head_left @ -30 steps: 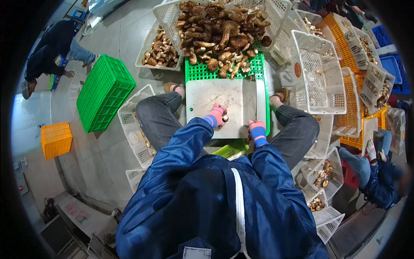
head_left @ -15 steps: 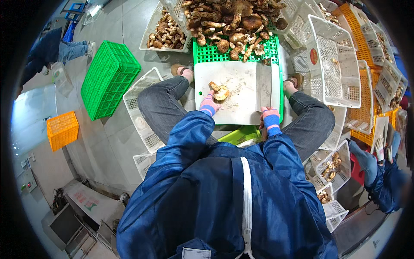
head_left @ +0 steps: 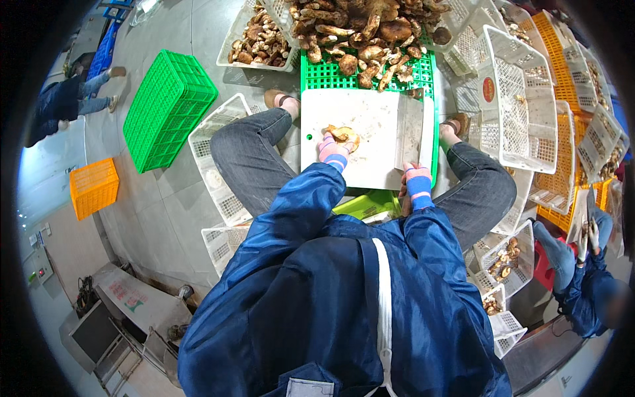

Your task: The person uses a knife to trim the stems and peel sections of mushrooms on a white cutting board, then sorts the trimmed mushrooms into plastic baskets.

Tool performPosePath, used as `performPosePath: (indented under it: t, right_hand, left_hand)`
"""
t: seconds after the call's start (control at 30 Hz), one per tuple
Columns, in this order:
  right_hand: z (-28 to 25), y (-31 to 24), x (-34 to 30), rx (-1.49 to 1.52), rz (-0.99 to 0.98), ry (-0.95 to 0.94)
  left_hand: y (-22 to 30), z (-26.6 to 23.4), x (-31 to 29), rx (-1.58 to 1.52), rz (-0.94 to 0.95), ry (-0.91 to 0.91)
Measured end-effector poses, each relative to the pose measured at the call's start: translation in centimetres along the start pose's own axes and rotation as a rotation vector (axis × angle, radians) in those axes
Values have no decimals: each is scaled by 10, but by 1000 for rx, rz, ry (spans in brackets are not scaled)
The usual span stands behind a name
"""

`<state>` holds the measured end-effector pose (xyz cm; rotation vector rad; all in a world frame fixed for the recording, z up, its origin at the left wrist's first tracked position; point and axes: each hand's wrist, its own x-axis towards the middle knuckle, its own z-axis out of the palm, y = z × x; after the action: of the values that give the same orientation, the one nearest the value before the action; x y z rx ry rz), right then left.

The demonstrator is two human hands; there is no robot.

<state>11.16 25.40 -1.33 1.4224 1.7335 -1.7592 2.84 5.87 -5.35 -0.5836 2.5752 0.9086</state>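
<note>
My left hand (head_left: 333,148) is closed on a brown-and-cream mushroom (head_left: 345,135), held at the left part of a white cutting board (head_left: 370,162). The fingers cover part of the mushroom. At the board's right side, my right hand (head_left: 416,177) grips a cleaver (head_left: 411,135). Its broad grey blade lies along the board, pointing away from me, apart from the mushroom. Dark crumbs dot the board, which rests on an upturned green crate (head_left: 332,78). Just beyond the board, a heap of brown mushrooms (head_left: 370,49) covers the crate's far part.
White baskets stand both sides, one holding mushrooms (head_left: 258,43) at far left and a large white basket (head_left: 519,99) at right. Leftward on the floor are a green crate (head_left: 169,109) and an orange basket (head_left: 94,190). A co-worker (head_left: 585,291) sits at far right; another person (head_left: 66,102) is far left.
My left hand has shifted slightly right and turned the mushroom, so less of its pale underside shows. The right hand and cleaver stay nearly where they were.
</note>
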Motion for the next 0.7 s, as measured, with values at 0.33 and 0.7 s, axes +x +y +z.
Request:
performPosePath:
  t: [0.33,0.7]
  right_hand:
    - [-2,-1,3,-29,3,-49]
    - [3,-9,-12,-334,-213,37]
  left_hand:
    - [27,-20,15,-27,3,127]
    - [2,3,60,-761,-135,-227]
